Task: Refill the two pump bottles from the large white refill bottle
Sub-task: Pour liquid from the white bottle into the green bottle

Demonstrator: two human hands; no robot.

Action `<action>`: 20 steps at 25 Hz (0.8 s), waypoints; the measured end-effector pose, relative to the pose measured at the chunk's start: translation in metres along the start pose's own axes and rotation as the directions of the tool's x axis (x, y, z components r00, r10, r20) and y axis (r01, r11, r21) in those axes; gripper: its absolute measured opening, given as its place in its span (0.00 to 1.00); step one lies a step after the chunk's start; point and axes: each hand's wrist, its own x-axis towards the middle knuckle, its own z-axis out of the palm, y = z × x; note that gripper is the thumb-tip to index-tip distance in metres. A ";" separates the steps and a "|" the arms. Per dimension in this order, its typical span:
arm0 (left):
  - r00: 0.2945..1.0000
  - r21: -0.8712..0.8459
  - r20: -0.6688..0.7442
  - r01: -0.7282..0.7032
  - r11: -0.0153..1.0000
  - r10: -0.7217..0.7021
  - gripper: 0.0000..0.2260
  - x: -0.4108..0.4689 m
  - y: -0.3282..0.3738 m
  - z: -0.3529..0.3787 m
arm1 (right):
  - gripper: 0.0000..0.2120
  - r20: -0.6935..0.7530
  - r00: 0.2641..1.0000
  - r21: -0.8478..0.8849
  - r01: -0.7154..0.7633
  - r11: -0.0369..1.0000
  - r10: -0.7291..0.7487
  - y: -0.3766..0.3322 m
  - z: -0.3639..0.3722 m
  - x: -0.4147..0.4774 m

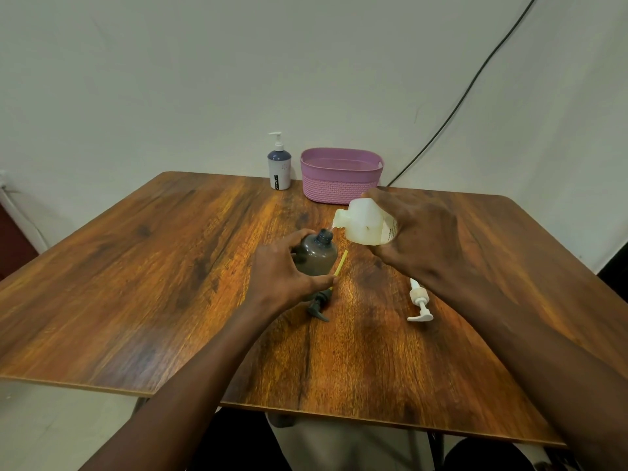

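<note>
The right hand (421, 232) is closed around the white refill bottle (365, 224), tipped nearly on its side near the middle of the desk (153, 266), its long axis running left to right and its open neck aimed left and slightly down at the mouth of the grey bottle (317, 254). A thin stream appears to bridge the 2 openings, though it is too fine to be sure. The left hand (285, 270) curls part-way round the grey bottle, thumb on one side and fingers on the other, steadying it upright with its neck pointing up. Its dark pump (319, 305), with a yellow tube (341, 263), lies flat just in front of it toward the near edge; a white pump (419, 302) lies to the right, partly under the right forearm. This looks like the pour into 1 of the 2 pump bottles; the other (279, 164), pump on, stands at the far edge beside a purple basket (339, 185). The next move calls for holding the necks aligned, then righting the refill bottle before the grey one overflows.
</note>
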 end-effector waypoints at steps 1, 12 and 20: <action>1.000 0.001 0.001 0.002 1.000 -0.002 0.37 0.000 0.000 0.000 | 0.35 0.007 1.000 -0.004 -0.004 1.000 0.004 0.001 0.000 0.000; 1.000 0.010 0.004 -0.002 1.000 0.002 0.37 0.000 -0.002 0.000 | 0.35 0.010 1.000 -0.005 -0.016 1.000 0.016 0.004 0.001 0.002; 1.000 0.008 0.010 0.004 1.000 -0.004 0.38 -0.001 -0.003 0.002 | 0.35 0.025 0.999 -0.020 -0.028 0.999 0.028 0.005 0.001 0.002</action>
